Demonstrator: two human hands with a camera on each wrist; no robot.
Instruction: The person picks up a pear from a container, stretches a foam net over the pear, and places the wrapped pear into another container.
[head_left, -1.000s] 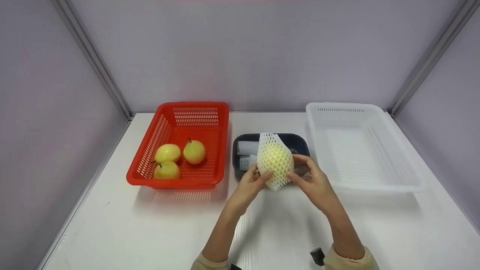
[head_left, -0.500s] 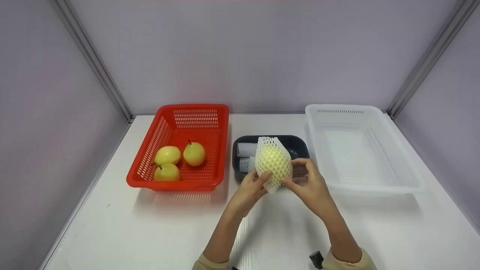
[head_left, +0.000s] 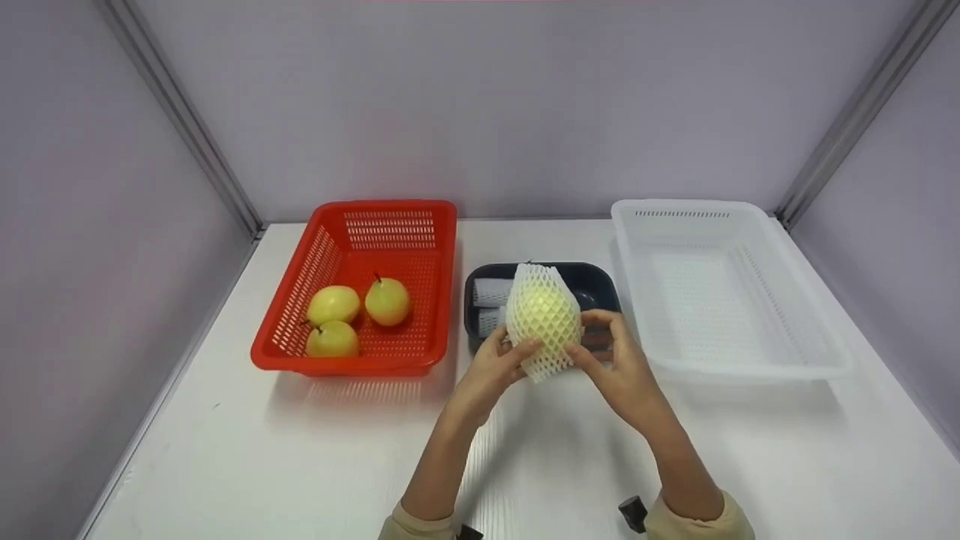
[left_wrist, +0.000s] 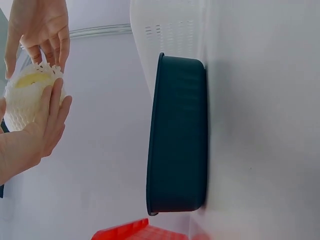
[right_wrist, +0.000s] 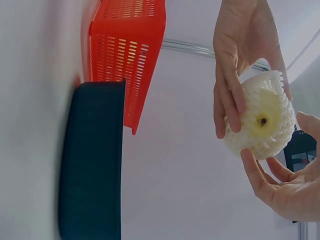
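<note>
Both hands hold a pale yellow pear [head_left: 545,319] in a white foam net sleeve, raised over the dark tray [head_left: 596,285]. The left hand [head_left: 489,373] grips its lower left side, the thumb on the front and long fingers along the netting in the left wrist view. At the pear's right side, the right hand [head_left: 624,371] holds the sleeve between thumb and fingertips. Netting reaches past the fruit at both ends. In the right wrist view, the pear's dark end [right_wrist: 263,121] shows through the sleeve's opening. Folded foam sleeves [head_left: 491,292] lie in the tray's left part, partly hidden by the pear.
On the left stands a red basket [head_left: 442,300] with three bare pears [head_left: 332,340] in its near part. A white basket [head_left: 806,315] stands on the right. Pale walls [head_left: 525,112] enclose the white table [head_left: 337,465] at the back and sides.
The sleeved pear has shifted slightly left in both hands. The right hand's thumb and fingers have changed their place on the netting a little. The baskets and bare pears stay put.
</note>
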